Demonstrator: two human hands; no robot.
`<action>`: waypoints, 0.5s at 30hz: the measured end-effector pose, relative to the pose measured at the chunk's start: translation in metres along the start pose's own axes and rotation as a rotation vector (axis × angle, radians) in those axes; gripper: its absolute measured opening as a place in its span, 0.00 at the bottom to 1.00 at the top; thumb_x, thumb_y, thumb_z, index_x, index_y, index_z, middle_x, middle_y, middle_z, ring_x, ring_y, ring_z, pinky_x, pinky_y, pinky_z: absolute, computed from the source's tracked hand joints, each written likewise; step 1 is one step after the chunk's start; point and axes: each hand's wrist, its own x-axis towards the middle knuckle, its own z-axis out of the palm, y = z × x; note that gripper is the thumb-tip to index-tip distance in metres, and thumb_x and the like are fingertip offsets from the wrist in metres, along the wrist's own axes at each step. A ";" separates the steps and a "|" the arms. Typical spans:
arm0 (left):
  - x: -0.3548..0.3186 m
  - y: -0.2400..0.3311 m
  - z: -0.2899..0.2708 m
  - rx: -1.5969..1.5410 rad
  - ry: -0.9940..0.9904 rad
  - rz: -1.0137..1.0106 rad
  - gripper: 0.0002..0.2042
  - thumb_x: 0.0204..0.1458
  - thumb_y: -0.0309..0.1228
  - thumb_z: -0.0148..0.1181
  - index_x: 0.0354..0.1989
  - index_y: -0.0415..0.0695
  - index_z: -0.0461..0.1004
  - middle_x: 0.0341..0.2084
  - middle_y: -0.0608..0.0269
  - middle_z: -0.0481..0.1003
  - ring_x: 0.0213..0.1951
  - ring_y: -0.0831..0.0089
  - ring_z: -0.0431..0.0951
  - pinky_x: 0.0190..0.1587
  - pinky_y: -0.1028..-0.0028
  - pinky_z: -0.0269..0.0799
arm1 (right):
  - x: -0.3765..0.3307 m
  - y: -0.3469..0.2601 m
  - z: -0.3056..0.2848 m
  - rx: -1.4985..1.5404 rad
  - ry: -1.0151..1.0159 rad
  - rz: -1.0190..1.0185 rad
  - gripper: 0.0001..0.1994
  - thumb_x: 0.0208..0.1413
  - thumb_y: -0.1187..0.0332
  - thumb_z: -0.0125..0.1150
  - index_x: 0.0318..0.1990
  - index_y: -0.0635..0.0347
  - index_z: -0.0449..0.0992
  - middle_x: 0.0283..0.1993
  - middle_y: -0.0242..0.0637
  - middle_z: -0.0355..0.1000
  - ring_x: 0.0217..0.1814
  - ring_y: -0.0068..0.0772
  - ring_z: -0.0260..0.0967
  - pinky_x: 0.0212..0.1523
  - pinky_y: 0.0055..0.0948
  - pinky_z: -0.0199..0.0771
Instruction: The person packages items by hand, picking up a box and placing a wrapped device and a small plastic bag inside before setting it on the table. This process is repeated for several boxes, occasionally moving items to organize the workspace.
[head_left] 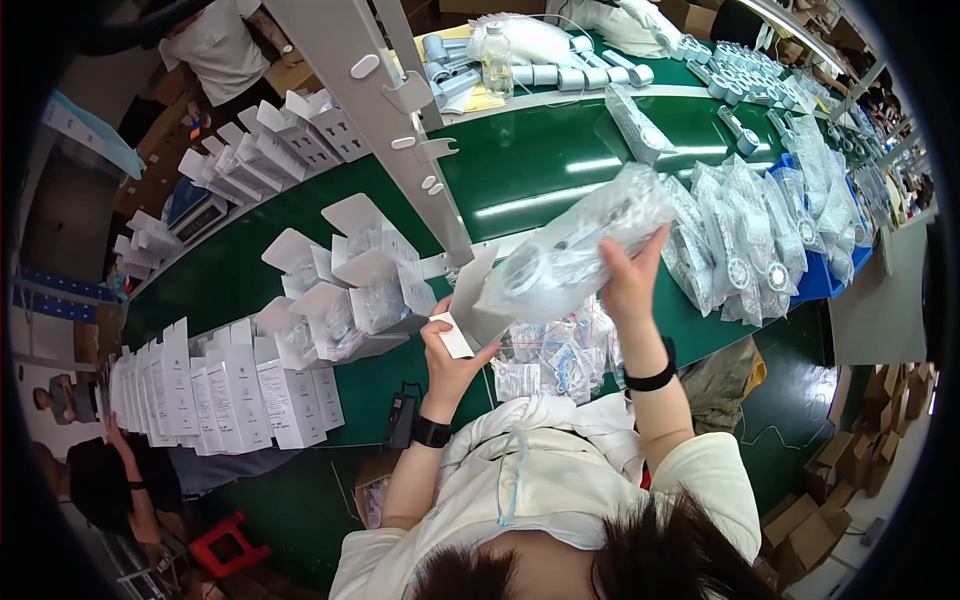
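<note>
**Bagged part held at the mouth of an open box**

At the centre of the frame the right hand (630, 285) is closed around one end of a clear plastic bag (575, 245) with a pale round part inside, tilted so its lower end points down and left. The left hand (450, 355) grips a small white box (470, 310) by its lower edge, flap raised, its opening turned towards the bag so the two line up. Just below the hands lies a heap of small packets (555, 355) on the green table (530, 170). More bagged parts (740, 230) are stacked at right within reach; open boxes (350, 280) stand at left, closed ones (220, 390) in a row at lower left
</note>
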 end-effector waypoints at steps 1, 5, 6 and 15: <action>-0.002 0.001 0.000 -0.007 -0.005 0.003 0.34 0.28 0.25 0.71 0.41 0.43 0.50 0.48 0.44 0.60 0.48 0.56 0.65 0.48 0.66 0.62 | -0.015 0.006 0.015 0.044 -0.012 -0.023 0.38 0.41 0.78 0.58 0.59 0.57 0.42 0.55 0.42 0.53 0.53 0.35 0.56 0.53 0.31 0.58; -0.015 0.002 -0.006 0.028 0.055 -0.257 0.35 0.28 0.28 0.72 0.38 0.43 0.48 0.48 0.43 0.59 0.49 0.57 0.64 0.49 0.65 0.62 | -0.045 0.055 0.031 -0.384 -0.500 -0.437 0.32 0.33 0.78 0.63 0.51 0.53 0.57 0.46 0.43 0.60 0.47 0.41 0.61 0.47 0.32 0.62; -0.019 -0.006 -0.011 0.037 0.085 -0.170 0.35 0.27 0.29 0.73 0.39 0.43 0.49 0.48 0.46 0.59 0.48 0.59 0.64 0.49 0.66 0.61 | -0.041 0.055 0.029 -0.387 -0.499 -0.440 0.32 0.33 0.78 0.63 0.51 0.53 0.57 0.46 0.43 0.60 0.47 0.41 0.61 0.47 0.32 0.62; -0.045 -0.020 -0.052 0.077 -0.060 -0.016 0.36 0.26 0.31 0.73 0.39 0.43 0.49 0.49 0.46 0.56 0.50 0.59 0.62 0.49 0.65 0.60 | 0.003 0.005 0.057 -0.342 -1.447 -0.113 0.23 0.32 0.83 0.58 0.42 0.56 0.71 0.46 0.40 0.63 0.46 0.47 0.61 0.44 0.33 0.65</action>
